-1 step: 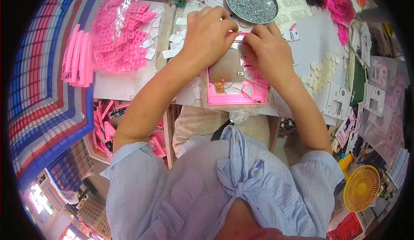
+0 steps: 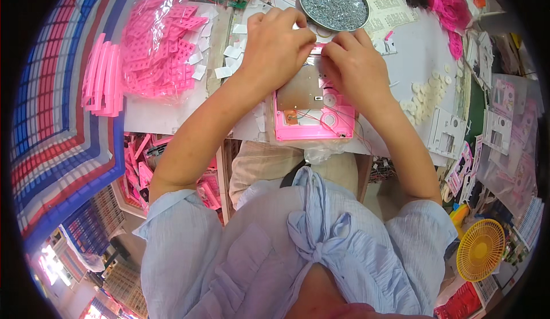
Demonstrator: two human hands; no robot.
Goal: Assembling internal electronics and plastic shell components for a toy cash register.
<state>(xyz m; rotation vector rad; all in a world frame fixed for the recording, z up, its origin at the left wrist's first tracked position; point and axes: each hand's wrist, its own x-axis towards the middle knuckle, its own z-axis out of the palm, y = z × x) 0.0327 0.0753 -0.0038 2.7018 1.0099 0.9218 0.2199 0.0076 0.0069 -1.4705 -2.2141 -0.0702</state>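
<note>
A pink plastic case (image 2: 315, 132) lies open-side up on the table before me. Inside it sit a brownish-grey metal plate (image 2: 299, 91), thin wires and round moulded rings. At the far left edge of the case, my left hand (image 2: 279, 41) is closed, its fingertips curled inward; a small white bit shows by its fingers, and what they pinch is hidden. My right hand (image 2: 358, 61) is closed over the far right edge of the case, thumb side toward the left hand. A silvery strip (image 2: 316, 50) shows between the two hands.
Beyond the hands stands a round tin of small screws (image 2: 335, 3). To the left lie a bag of pink plastic parts (image 2: 160, 44), stacked pink strips (image 2: 103, 78) and white paper squares (image 2: 232, 51). White round pieces (image 2: 427, 93) and white panels (image 2: 446, 133) are at right.
My left hand's fingers have shifted slightly, and a white bit now shows beside them. The case has barely moved.
</note>
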